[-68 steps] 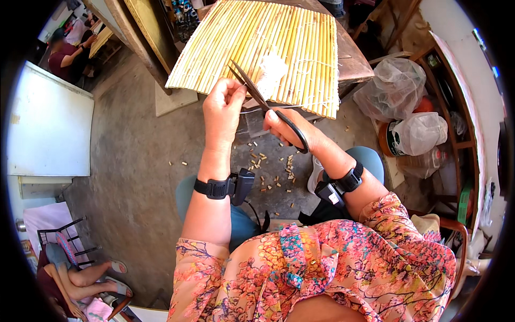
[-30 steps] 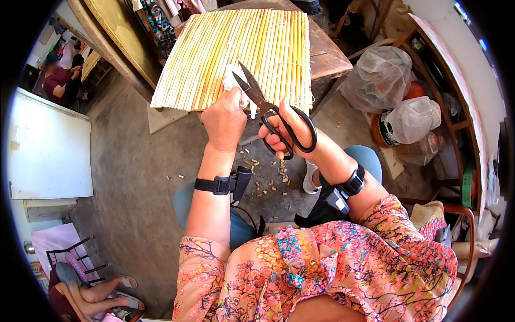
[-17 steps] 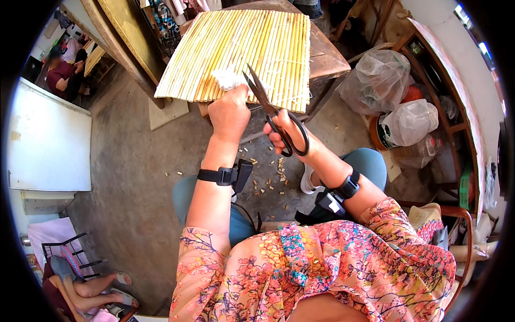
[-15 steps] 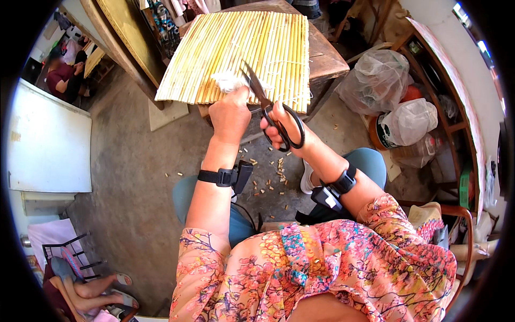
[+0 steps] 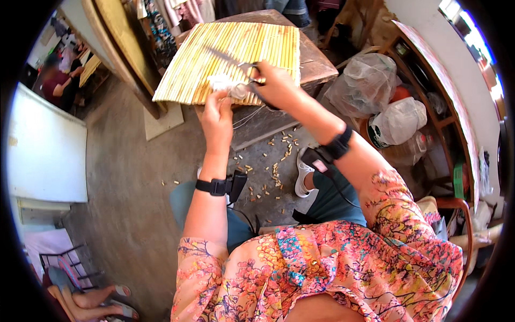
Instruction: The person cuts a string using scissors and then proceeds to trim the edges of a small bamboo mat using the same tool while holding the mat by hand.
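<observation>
A mat of pale yellow reed-like sticks [image 5: 247, 40], laid side by side, rests on a wooden table ahead of me. My left hand [image 5: 217, 119] is at its near edge, fingers pinched on a soft white bundle [image 5: 221, 83], which looks like thread. Thin white strands [image 5: 250, 115] trail below it, beside the table's near side. My right hand [image 5: 276, 85] grips black-handled scissors [image 5: 225, 57] above the mat. Their dark blades, blurred by motion, point left and away from me. Whether the blades are parted I cannot tell.
Beneath the wooden table [image 5: 320, 59], small cut stick pieces [image 5: 276, 174] are scattered over the floor. Plastic-bagged goods [image 5: 365, 80] and a shelf [image 5: 445, 121] stand to the right. A wooden board [image 5: 115, 48] leans at left. Other people [image 5: 53, 86] sit farther off.
My right hand has moved up over the mat, and the scissors have swung to point farther left. My left hand still holds the white bundle; loose strands now show below it. The view has shifted slightly.
</observation>
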{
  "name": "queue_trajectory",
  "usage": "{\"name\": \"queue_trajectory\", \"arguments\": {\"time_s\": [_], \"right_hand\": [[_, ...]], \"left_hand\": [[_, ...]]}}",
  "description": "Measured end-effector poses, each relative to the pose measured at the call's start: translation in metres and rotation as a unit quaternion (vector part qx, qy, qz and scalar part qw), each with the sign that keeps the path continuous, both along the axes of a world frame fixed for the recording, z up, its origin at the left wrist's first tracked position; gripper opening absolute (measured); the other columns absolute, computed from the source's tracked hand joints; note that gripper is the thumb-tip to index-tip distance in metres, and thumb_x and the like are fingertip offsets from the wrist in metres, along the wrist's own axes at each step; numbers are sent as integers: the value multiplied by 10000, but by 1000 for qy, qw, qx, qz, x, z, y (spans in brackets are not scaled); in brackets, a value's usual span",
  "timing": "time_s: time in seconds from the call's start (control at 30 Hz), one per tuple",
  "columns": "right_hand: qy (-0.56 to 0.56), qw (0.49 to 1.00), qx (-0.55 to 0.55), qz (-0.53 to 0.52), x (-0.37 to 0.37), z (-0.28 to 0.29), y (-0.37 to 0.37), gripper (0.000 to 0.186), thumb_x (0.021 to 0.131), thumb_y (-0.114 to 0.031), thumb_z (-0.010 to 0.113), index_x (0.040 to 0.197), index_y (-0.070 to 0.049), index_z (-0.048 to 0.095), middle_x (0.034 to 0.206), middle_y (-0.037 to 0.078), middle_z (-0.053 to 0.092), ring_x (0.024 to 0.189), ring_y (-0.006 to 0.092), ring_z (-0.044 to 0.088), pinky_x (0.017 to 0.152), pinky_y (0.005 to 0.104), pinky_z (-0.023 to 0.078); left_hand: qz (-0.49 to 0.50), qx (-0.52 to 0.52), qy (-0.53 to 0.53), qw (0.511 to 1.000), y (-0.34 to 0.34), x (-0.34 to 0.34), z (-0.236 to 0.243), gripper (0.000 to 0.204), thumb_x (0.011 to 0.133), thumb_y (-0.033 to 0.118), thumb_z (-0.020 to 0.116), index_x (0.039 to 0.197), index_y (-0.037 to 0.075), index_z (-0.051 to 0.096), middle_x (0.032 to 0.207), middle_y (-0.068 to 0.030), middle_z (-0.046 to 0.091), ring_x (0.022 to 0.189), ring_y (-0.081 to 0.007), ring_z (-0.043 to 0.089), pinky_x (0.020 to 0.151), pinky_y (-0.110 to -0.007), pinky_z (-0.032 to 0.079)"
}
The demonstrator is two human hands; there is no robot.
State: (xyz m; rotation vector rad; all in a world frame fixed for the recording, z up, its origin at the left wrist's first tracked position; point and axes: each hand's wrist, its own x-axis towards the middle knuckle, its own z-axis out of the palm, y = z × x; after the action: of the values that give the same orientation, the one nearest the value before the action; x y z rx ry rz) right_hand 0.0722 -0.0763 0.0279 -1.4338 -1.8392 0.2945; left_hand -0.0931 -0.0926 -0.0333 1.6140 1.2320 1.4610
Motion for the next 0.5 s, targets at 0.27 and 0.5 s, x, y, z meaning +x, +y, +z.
{"name": "queue_trajectory", "arguments": {"time_s": [0.27,0.5], "right_hand": [[-82,996,22,-19,-24,-10,21,420,694,-370,702,825,-7,536,698,190,604,682,339,619,615,409,480],[51,969,161,-180,102,34,4,262,701,-173,713,818,-28,529,714,128,608,629,223,597,585,324,475]], "left_hand": [[-100,-10,-98,990,-29,-5,16,198,889,73,522,1056,-7,451,613,20,412,529,-54,363,479,-191,306],[-278,-95,-154,943,-50,-9,21,244,904,236,535,1028,34,478,577,3,470,457,-30,353,411,-161,254]]}}
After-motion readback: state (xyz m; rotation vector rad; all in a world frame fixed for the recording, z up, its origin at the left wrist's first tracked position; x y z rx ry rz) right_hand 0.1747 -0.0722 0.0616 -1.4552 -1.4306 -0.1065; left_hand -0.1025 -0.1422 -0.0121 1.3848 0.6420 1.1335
